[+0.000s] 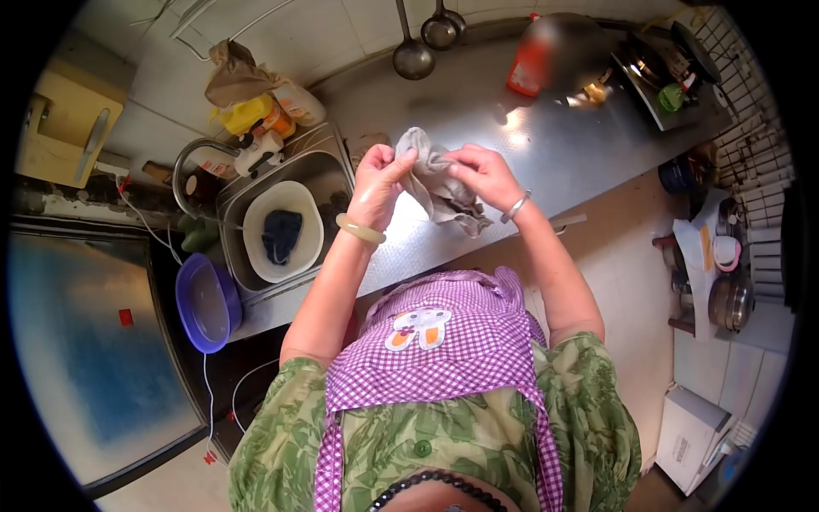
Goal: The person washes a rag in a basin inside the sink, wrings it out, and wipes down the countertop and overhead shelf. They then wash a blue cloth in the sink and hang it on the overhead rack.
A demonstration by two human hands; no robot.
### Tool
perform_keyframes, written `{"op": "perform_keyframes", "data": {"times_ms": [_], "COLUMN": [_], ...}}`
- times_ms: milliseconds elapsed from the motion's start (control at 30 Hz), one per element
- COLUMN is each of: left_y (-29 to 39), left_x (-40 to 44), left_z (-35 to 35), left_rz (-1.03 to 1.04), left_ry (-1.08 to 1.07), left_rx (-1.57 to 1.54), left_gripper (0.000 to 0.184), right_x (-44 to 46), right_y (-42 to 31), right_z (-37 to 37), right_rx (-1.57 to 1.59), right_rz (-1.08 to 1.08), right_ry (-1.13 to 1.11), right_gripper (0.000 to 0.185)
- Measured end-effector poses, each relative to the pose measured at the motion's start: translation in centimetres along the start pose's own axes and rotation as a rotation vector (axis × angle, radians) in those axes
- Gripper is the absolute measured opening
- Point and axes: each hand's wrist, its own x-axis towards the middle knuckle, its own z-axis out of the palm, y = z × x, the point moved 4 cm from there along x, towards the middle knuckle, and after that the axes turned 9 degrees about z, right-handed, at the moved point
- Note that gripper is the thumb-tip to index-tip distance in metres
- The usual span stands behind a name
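A crumpled grey-beige cloth (439, 188) hangs between my two hands above the front edge of the steel counter (478, 102). My left hand (380, 181) pinches its upper left part between thumb and fingers. On the other side my right hand (488, 175) grips the cloth's upper right part, fingers closed. The lower part of the cloth dangles in loose folds. Left of my hands is the sink (334, 162), where a white basin (256, 243) holds a dark blue cloth (281, 235).
A purple basin (207, 303) stands left of the sink, under the curved faucet (181, 175). Two ladles (414, 60) hang at the back wall. A red bottle (527, 68) stands at the back right. Pots (730, 303) sit on a rack at the right.
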Motion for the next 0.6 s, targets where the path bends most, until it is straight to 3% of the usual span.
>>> {"op": "perform_keyframes", "data": {"times_ms": [100,167,200,267,367,400,500,533,600], "left_y": [1.1,2.3,2.8,3.5,4.5,4.9,6.2,5.8,5.6], "left_x": [0.0,0.1,0.1,0.9,2.4,2.5,2.6,2.8,4.1], "left_z": [-0.5,-0.6,-0.8,-0.9,-1.1,-0.6,1.1,1.3,1.9], "left_rz": [0.005,0.024,0.079,0.28,0.618,0.638,0.637,0.526,0.334], "left_ry": [-0.009,-0.062,-0.073,-0.279,-0.303,-0.287,-0.248,-0.246,-0.243], "left_rx": [0.042,0.091,0.271,0.796,1.259,1.222,1.221,1.205,1.164], "left_gripper": [0.031,0.038,0.043,0.03,0.017,0.02,0.033,0.033,0.033], "right_x": [0.0,0.6,0.9,1.0,0.5,0.4,0.4,0.7,0.8], "right_y": [0.8,4.4,4.5,3.9,0.4,-0.9,-2.8,-2.4,-2.2], "right_z": [-3.1,-5.5,-6.1,-7.6,-9.8,-10.4,-11.8,-12.2,-13.0], "right_rx": [-0.053,0.311,0.492,0.434,0.126,-0.013,-0.186,-0.238,-0.11], "right_rz": [-0.021,0.108,0.169,0.17,0.065,0.01,0.082,0.167,0.104], "right_ry": [0.308,0.363,0.389,0.371,0.366,0.367,0.288,0.21,0.315], "right_gripper": [0.021,0.019,0.018,0.017,0.017,0.018,0.018,0.018,0.019]}}
